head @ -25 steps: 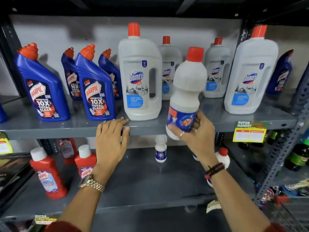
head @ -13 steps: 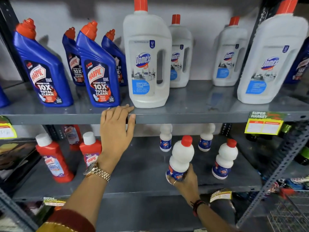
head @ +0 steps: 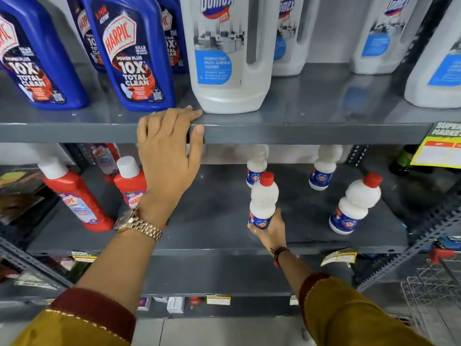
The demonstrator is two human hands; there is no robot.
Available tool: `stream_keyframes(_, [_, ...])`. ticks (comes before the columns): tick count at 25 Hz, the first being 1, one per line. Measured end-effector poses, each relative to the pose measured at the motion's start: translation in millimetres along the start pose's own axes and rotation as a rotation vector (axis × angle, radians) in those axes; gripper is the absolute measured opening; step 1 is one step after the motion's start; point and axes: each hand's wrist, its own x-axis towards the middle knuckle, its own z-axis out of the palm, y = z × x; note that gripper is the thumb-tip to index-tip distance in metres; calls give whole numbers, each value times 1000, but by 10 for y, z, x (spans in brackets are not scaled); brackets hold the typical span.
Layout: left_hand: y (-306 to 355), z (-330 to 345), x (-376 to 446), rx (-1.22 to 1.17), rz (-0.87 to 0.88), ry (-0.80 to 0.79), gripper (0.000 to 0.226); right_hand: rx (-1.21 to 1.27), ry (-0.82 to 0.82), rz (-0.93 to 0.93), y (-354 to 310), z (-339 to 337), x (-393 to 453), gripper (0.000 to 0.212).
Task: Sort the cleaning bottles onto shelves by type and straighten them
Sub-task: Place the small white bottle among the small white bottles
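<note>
My right hand (head: 270, 229) grips the base of a small white bottle with a red cap (head: 263, 196), held upright just over the lower shelf (head: 212, 221). Three matching white bottles stand there: one to the right (head: 355, 203), two at the back (head: 255, 163) (head: 323, 168). My left hand (head: 167, 151) rests on the front edge of the upper shelf (head: 311, 131), fingers spread, holding no bottle. Blue Harpic bottles (head: 132, 53) and big white Domex jugs (head: 224, 53) stand on that upper shelf. Red Harpic bottles (head: 74, 196) stand at the lower shelf's left.
A yellow price tag (head: 439, 148) hangs from the upper shelf's right end. Perforated metal uprights (head: 424, 240) frame the right side, with a wire basket (head: 436, 290) below. More labels and small goods sit on a lower level (head: 217, 299).
My right hand carried the small white bottle from the upper shelf's edge down to the lower shelf. The view came closer and dipped. My left hand stayed on the upper shelf edge.
</note>
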Motion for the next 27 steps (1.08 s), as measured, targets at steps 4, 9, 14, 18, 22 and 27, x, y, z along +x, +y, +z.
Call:
stream_keyframes(4, [-4,15,1,-6,2,1,35,-14,-36,4,13,38,49,75])
stream_keyframes(9, [-5,-1,-6,-9,-7,-6,36,-7,-96,73,61,-8,21,78])
stream_keyframes(14, [-17,3,-1,-5,1,-2,36,0,-84,127,81,-18,18,72])
stream_keyframes(18, [-10,3,-6,-8,-1,5,36,-21,-107,123,100,-49,14,71])
stream_keyframes(22, [-1,3,-7,-10,-6,3,36,-40,-109,124,104,-70,-8,72])
stream_keyframes(27, [-2,3,-8,-3,-9,-4,36,-65,-113,122,71,-90,-31,72])
